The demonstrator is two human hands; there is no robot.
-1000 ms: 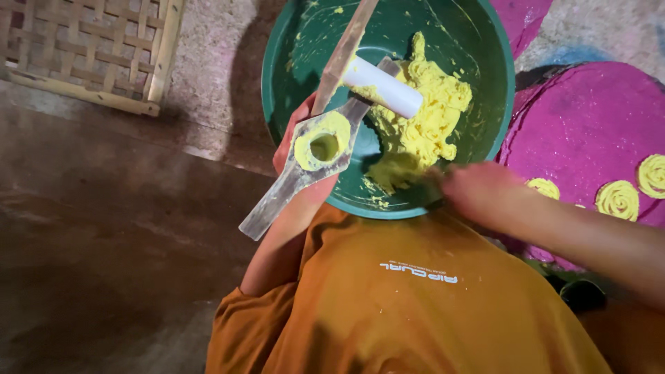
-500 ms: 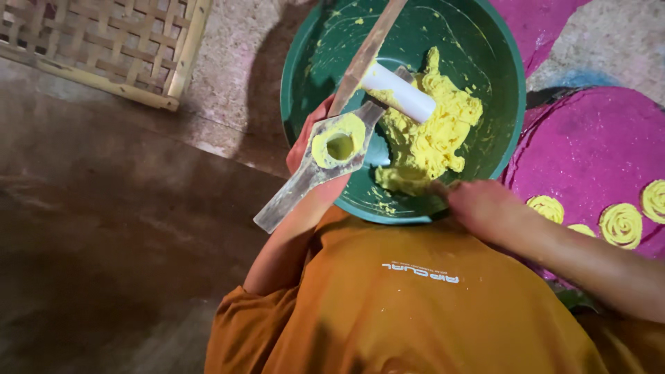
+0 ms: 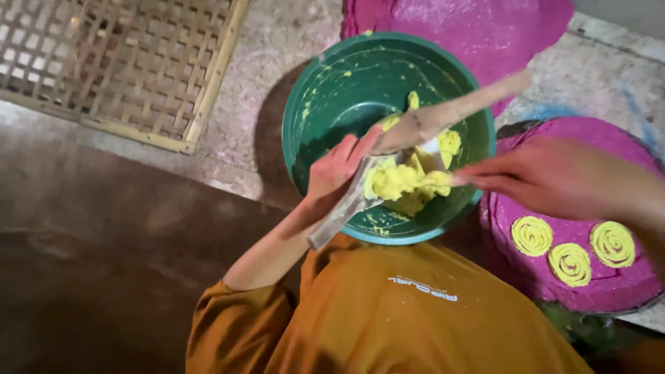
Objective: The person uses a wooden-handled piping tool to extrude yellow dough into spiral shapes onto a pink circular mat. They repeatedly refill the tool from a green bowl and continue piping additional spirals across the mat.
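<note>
My left hand [image 3: 337, 170] grips a long wooden-and-metal dough press [image 3: 388, 163] over a green bowl [image 3: 332, 90]. Yellow dough [image 3: 405, 181] fills the press's cup and lies in the bowl beneath it. My right hand [image 3: 554, 176] reaches in from the right, fingers stretched flat, fingertips touching the dough at the press. Its palm holds nothing I can see. The press's handle [image 3: 471, 104] slants up to the right, blurred.
A round magenta tray [image 3: 609, 277] at the right carries three yellow dough spirals [image 3: 532, 235]. Another magenta tray [image 3: 471, 28] lies behind the bowl. A woven bamboo mat [image 3: 118, 62] sits at upper left. My orange shirt [image 3: 415, 312] fills the bottom.
The bowl has shifted toward the middle of view. My right hand rose from the bowl's near rim to the press and now touches the dough. The press has tilted flatter.
</note>
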